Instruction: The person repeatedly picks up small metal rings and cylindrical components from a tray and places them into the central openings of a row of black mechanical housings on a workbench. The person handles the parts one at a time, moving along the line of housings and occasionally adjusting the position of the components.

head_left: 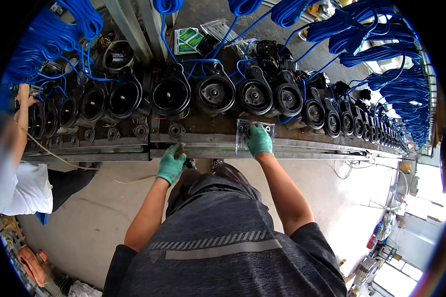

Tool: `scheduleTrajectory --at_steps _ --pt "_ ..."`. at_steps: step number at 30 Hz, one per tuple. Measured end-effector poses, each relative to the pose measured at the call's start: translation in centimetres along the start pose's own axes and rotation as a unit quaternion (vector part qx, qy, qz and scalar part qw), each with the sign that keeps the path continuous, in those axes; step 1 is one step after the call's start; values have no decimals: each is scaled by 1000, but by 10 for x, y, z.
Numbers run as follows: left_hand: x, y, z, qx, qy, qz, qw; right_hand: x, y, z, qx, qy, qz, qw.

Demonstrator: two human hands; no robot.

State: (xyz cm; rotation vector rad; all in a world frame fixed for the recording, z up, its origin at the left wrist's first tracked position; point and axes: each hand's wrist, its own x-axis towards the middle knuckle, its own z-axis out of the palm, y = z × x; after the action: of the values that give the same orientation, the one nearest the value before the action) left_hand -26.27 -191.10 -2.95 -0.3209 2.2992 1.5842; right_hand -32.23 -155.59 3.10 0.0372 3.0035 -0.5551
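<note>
My right hand [259, 140], in a green glove, is at a clear plastic box [241, 129] over the bench's front rail. Its fingers curl over the box, which has small round metal parts inside. My left hand [170, 166], gloved the same way, is beside the front rail with its fingers stretched out and nothing visible in them. Just beyond the left hand lies a small round flanged part [175, 129]. Black round pump housings [171, 96] stand in a row behind both hands. Some, like the housing [215, 93] farther right, have a metal disc inside.
Coils of blue cable [376, 29] hang above the row, their leads running down to the housings. Metal posts [129, 29] rise behind the bench. Green-and-white packs [188, 39] lie at the back. On the left, a person in a white shirt [22, 188] works at the same bench.
</note>
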Motion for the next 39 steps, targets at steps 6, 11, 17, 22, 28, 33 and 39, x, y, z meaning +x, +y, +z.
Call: scheduleTrajectory --at_steps 6,11,17,22,28,33,39 --pt "-4 -13 7 123 36 11 992 8 9 -2 -56 -18 43 997" --pt "-7 13 12 113 41 -36 992 13 40 7 -20 -43 2 999" --pt "-7 2 11 73 69 -23 995 21 56 3 9 -105 -37 994" --pt "-5 13 14 76 58 -66 993 21 46 -11 8 -116 -45 992" --pt "-3 15 11 74 41 -52 995 11 56 -3 -21 -59 -92 994" --pt "-1 10 -5 26 -6 -54 998 3 32 -22 41 -21 -31 998" --pt "-3 23 -25 -21 50 -20 998 -9 -66 2 208 -55 -50 975"
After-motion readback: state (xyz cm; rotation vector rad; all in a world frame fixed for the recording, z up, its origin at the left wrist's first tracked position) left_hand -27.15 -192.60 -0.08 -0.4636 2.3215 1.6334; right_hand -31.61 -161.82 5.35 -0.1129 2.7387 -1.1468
